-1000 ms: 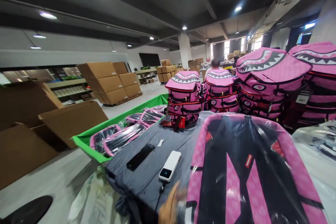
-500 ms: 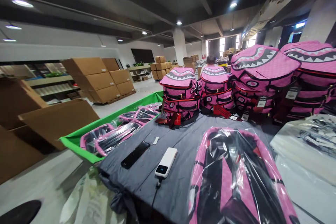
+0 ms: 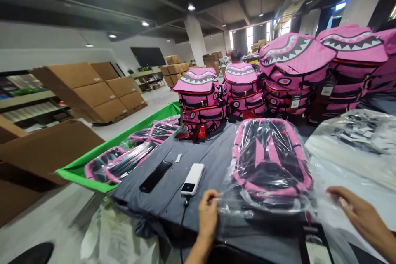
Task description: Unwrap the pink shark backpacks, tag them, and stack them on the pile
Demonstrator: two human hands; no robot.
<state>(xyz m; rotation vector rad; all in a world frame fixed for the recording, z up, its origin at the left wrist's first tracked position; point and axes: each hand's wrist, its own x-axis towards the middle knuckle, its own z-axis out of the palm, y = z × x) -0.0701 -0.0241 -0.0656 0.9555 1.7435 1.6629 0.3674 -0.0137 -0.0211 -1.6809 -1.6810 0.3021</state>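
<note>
A pink and black backpack [image 3: 272,154], its shoulder straps facing up, lies inside a clear plastic bag [image 3: 262,204] on the grey cloth-covered table [image 3: 213,159]. At the bag's near left corner, my left hand [image 3: 208,216] is closed in a pinch on the plastic edge. My right hand [image 3: 355,210] is at the near right side, its bent fingers closed on the bag's loose edge. Between the hands the bag's open end is spread toward me. A dark hang tag with a white label [image 3: 316,247] hangs at the table's near edge.
Several stacked pink backpacks [image 3: 201,101] with shark-mouth patterns line the table's far side. A white power bank [image 3: 192,179] with a cable and a black phone [image 3: 155,176] lie left. A green-sided bin [image 3: 80,176] holds bagged backpacks. Plastic bags [image 3: 355,144] are piled right.
Both hands have come into view, at the bag's near edge. The bagged backpack now lies farther from me, with its lower end and the open plastic visible. The camera view has shifted.
</note>
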